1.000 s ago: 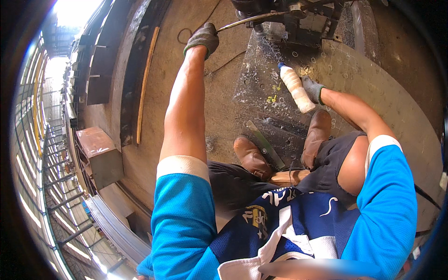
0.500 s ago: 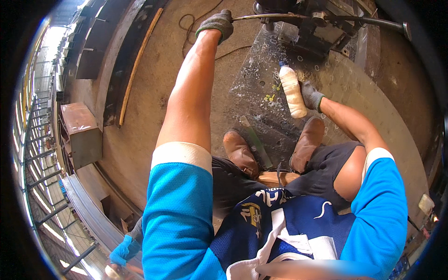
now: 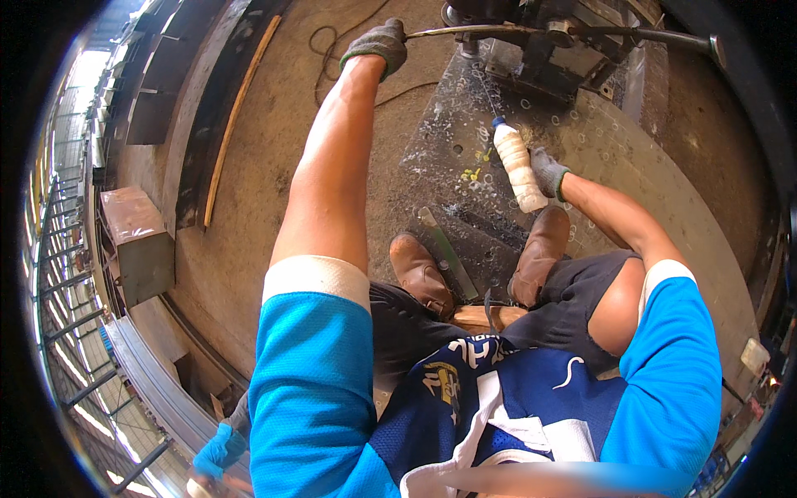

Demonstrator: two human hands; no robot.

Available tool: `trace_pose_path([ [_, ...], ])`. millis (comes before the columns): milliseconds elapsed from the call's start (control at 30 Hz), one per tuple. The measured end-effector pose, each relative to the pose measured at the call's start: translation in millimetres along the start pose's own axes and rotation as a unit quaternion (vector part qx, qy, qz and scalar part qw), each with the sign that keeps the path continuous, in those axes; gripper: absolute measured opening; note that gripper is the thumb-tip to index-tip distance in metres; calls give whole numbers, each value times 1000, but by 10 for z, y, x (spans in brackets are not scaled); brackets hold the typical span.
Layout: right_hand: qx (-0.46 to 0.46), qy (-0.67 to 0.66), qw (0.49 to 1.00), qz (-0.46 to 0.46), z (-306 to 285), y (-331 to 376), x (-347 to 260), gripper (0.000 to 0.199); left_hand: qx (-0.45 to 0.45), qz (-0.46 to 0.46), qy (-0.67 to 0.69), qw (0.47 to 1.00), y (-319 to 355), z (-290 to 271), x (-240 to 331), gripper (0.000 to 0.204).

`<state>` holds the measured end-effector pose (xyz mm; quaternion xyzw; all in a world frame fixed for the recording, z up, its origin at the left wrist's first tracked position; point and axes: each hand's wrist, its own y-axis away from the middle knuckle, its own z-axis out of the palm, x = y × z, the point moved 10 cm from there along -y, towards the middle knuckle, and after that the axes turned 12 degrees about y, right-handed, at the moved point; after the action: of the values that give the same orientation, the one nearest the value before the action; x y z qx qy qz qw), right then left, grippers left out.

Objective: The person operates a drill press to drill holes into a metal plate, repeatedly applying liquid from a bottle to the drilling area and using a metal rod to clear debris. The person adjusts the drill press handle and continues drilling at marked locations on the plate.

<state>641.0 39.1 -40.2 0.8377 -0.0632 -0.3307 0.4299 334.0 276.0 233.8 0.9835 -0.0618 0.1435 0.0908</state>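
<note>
My left hand (image 3: 378,50), in a grey knit glove, is closed round the left end of a long metal lever (image 3: 473,31). The lever crosses a hub on a dark machine (image 3: 544,66) at the top. Lower down, my gloved right hand (image 3: 548,173) grips a ribbed plastic bottle (image 3: 516,164) of whitish liquid from its right side. The bottle tilts, its blue cap pointing up and left toward the machine. A thin pale line, like a jet of liquid, runs from the cap to the machine's base. Beneath lies a metal plate (image 3: 639,178) with chalk-like rings and wet white spots.
My boots (image 3: 422,270) stand on either side of a flat greenish strip (image 3: 448,253). A wooden piece (image 3: 490,317) lies between my legs. Leftward are a metal box (image 3: 137,245), long beams (image 3: 195,124), a wooden strip (image 3: 242,116) and a cable (image 3: 324,62). Another person's blue sleeve (image 3: 220,448) shows lower left.
The pale line from the bottle cap now shows. The bottle and my right hand are slightly further left in the picture, as is the whole scene. Both grips stay the same.
</note>
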Motion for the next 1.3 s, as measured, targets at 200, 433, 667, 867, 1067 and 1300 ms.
trace_pose_path([
  [200, 90, 149, 984, -47, -127, -326, 282, 53, -7, 5, -12, 1000, -56, 32, 101, 33],
  [433, 12, -195, 980, 21, -119, -25, 107, 53, -9, -1, -7, 1000, -59, 38, 150, 35],
  [667, 125, -32, 987, -92, -307, 51, -92, 49, -1, 5, 0, 1000, -112, 93, 136, 34],
  [867, -56, -418, 907, -5, 52, -403, 66, 52, 1, 10, -4, 1000, -154, 170, 140, 31],
  [1067, 61, -122, 988, -66, -394, 346, -369, 54, -5, 5, -4, 1000, -160, 177, 179, 31],
  [1300, 13, -137, 991, 2, -331, -5, 64, 55, -17, -1, -9, 1000, -214, 228, 224, 32],
])
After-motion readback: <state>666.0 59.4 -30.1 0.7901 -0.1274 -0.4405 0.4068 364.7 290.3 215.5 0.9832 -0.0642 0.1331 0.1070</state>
